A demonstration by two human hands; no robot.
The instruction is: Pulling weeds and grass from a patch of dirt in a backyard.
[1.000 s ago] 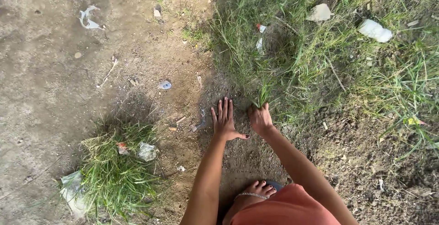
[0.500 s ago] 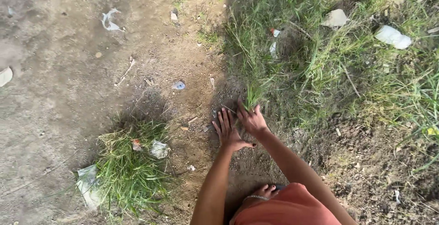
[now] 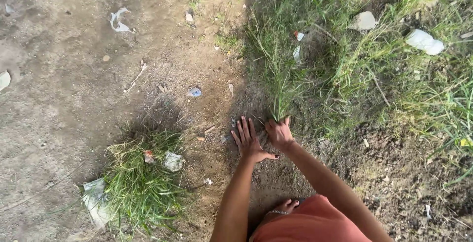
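Grass tuft (image 3: pixel 280 105): one, rooted at the edge of the green patch, gripped at its base.
Right hand (image 3: pixel 279 132): clenched round the tuft's base.
Left hand (image 3: pixel 249 140): flat, fingers spread on bare soil, just left of the tuft, grasping nothing.
Pulled grass pile (image 3: pixel 140 183): one, well left and nearer than the tuft, with scraps of litter in it.
White litter in grass: three pieces beyond and right of the tuft.
Bare foot (image 3: pixel 283 206): one, directly nearer than the tuft.
Change: right hand lower on the tuft than half a second ago; left hand barely moved.
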